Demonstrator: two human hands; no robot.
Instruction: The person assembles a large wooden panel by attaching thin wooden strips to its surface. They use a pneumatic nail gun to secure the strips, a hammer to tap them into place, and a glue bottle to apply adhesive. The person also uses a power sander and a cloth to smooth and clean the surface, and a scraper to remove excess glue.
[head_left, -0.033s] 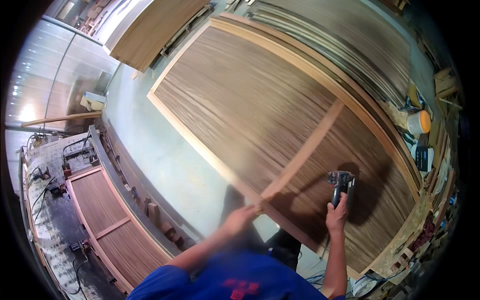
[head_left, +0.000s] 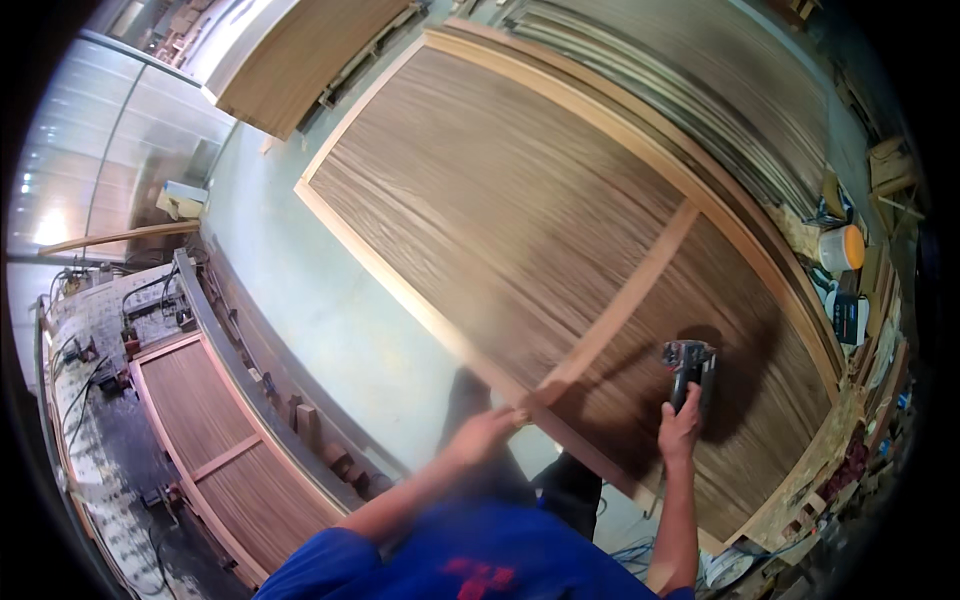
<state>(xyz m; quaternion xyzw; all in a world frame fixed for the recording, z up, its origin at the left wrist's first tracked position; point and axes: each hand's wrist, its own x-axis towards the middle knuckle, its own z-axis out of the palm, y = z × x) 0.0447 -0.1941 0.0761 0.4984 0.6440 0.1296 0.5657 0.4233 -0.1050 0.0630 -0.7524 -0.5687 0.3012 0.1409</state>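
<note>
A large wood-grain panel (head_left: 490, 170) with a pale timber frame and one cross rail (head_left: 630, 290) lies flat before me. My left hand (head_left: 487, 432) grips the near frame edge (head_left: 575, 440), where the cross rail meets it; the fingertips are partly hidden. In my right hand (head_left: 680, 425) is a hand-held power tool (head_left: 690, 362), with a black grip and a dark, silvery head. The tool is over the panel's darker right section and casts a shadow there. Its exact kind is hard to make out, and I cannot tell whether its head touches the surface.
At left, a smaller framed panel (head_left: 200, 400) lies on a machine bench (head_left: 90, 300) with clamps and cables. Wooden boards (head_left: 310, 60) are stacked at the far left. Behind the panel stand more stacked panels (head_left: 700, 90). A white tub with an orange lid (head_left: 842, 248) and offcuts crowd the right side.
The view has shifted slightly, so the panel and the tool appear a little farther right. Both hands keep their hold.
</note>
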